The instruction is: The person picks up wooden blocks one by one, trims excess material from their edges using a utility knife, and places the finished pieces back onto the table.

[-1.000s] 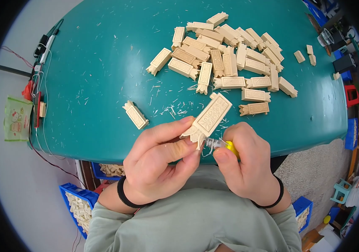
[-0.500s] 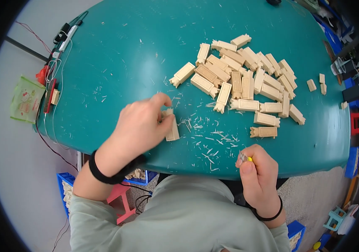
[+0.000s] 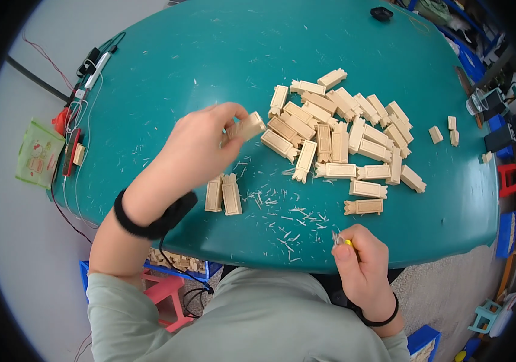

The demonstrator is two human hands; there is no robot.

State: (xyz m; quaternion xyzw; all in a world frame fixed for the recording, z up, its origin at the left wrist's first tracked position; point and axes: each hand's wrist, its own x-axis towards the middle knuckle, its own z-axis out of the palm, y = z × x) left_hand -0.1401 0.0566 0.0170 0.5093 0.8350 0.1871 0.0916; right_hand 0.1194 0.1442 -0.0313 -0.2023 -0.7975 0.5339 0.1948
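Note:
My left hand [image 3: 200,139] is closed round a pale wooden block [image 3: 253,127] at the left edge of the pile, its fingers covering one end. Below that hand, two similar wooden blocks [image 3: 231,194] lie side by side, notched ends pointing away from me. A loose pile of wooden blocks [image 3: 324,142], with recessed panels and notched ends, spreads right of my left hand. Near the front edge, my right hand [image 3: 363,262] grips a small tool [image 3: 348,242] with a yellow part and a thin greyish tip; its exact kind is hidden by the fingers.
Wood shavings [image 3: 297,223] litter the green table [image 3: 161,78]. Small wood pieces [image 3: 436,134] lie at the right. A power strip [image 3: 98,69] with cables runs along the left edge, near a green bag [image 3: 39,154]. Below the table stand a blue crate [image 3: 212,269] and a pink stool [image 3: 164,289].
My left hand has let go of one block beside another and moved away from me to the block at the pile's left edge. My right hand still holds the tool. The view has shifted slightly.

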